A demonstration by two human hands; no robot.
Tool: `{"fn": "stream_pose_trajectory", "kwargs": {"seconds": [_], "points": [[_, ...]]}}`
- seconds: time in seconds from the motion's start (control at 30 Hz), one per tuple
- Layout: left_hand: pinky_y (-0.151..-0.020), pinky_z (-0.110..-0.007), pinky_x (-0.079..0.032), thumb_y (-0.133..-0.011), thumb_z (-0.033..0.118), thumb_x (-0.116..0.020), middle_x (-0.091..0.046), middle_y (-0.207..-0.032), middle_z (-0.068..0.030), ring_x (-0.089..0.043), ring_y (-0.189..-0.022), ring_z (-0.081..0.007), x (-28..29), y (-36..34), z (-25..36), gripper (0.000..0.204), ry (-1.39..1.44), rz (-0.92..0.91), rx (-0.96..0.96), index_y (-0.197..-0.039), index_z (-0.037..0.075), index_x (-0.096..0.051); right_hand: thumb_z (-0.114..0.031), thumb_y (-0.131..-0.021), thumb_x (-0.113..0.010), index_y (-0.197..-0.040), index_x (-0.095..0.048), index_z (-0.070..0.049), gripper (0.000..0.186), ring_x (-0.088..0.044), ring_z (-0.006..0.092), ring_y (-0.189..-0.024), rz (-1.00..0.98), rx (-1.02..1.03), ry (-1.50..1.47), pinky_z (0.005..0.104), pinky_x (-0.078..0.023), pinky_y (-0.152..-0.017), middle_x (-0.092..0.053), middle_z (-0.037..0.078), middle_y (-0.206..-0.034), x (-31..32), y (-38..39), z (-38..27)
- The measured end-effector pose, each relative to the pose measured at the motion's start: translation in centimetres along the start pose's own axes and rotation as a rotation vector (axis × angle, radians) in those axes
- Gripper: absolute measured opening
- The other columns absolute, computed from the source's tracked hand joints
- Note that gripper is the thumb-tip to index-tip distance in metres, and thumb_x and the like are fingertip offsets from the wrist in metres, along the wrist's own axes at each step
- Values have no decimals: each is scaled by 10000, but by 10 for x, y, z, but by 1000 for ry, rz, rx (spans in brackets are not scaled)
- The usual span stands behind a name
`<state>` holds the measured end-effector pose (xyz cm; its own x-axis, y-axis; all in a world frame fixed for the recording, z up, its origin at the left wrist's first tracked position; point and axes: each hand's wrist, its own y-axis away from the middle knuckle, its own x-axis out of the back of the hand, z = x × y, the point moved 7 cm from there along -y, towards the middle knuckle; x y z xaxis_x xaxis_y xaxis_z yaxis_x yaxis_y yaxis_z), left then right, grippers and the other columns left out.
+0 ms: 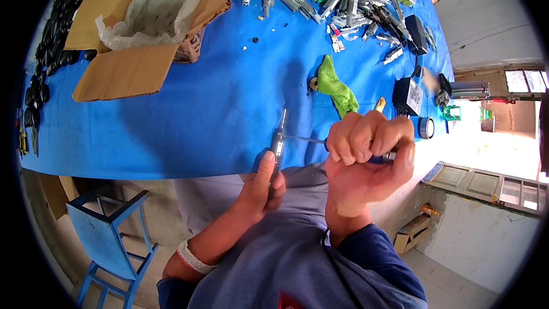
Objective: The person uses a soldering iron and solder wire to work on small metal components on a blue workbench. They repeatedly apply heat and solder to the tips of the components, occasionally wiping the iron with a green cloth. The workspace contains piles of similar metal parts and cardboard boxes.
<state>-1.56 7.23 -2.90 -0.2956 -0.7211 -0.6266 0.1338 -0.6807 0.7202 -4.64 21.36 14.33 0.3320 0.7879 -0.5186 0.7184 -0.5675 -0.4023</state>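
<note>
My left hand [258,190] is closed around a slim grey metal device [278,145] that stands almost upright, with a thin metal rod [284,117] sticking out of its top. The left thumb presses along its side. In my right fist [366,157] is a screwdriver with a blue handle [377,159]. Its thin shaft [309,139] points left, and the tip reaches the upper part of the grey device. Whether the tip sits in a screw is too small to tell. Both hands are over the near edge of the blue-covered table [217,131].
A cardboard box [123,83] lined with white plastic stands open at far left. Many similar grey metal parts [349,0] are heaped at the back. A green cloth [334,86] and a black adapter [408,96] lie to the right. Black parts [57,23] line the left edge; a blue chair [106,229] stands below.
</note>
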Motion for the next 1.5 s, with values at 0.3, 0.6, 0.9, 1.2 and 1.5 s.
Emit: {"fn": "stream_pose_trajectory", "kwargs": {"seconds": [0.3,0.6,0.9,1.2,1.5], "points": [[-369,-247,-228,-871,710,-424,-334,-539,-3,-280,-400,-108,1,2,2,620,-78,12,7,-645,134,-376,-412,-948,-443,-687,-341,-86,430,-268,85,-385,-184,-55,86,243,-214,-362,-306,-11,-479,5,-12,5],[-372,-260,-237,-875,719,-394,-364,-533,-2,-291,-380,-112,-1,4,2,619,-20,34,8,-664,137,-406,-443,-953,-465,-679,-363,-84,463,-343,138,-499,-21,-34,-101,264,-292,-447,-372,21,-528,29,11,-30],[-374,-265,-248,-898,704,-357,-364,-528,-1,-304,-379,-119,2,0,1,618,-54,19,-25,-655,138,-405,-413,-973,-429,-685,-364,-86,441,-334,136,-502,15,-43,-152,275,-288,-455,-357,13,-532,30,14,-17],[-366,-253,-240,-887,720,-357,-372,-535,-13,-297,-385,-118,2,2,3,643,-56,23,-22,-655,122,-403,-417,-986,-394,-687,-352,-97,440,-337,133,-494,-12,-22,-124,285,-297,-459,-369,10,-539,25,13,-15],[-369,-254,-245,-880,716,-386,-375,-539,-14,-292,-388,-116,2,3,3,637,-49,30,-6,-652,121,-399,-428,-973,-416,-682,-364,-96,445,-343,136,-489,-6,-28,-70,286,-295,-449,-366,5,-520,23,13,-15]]}}
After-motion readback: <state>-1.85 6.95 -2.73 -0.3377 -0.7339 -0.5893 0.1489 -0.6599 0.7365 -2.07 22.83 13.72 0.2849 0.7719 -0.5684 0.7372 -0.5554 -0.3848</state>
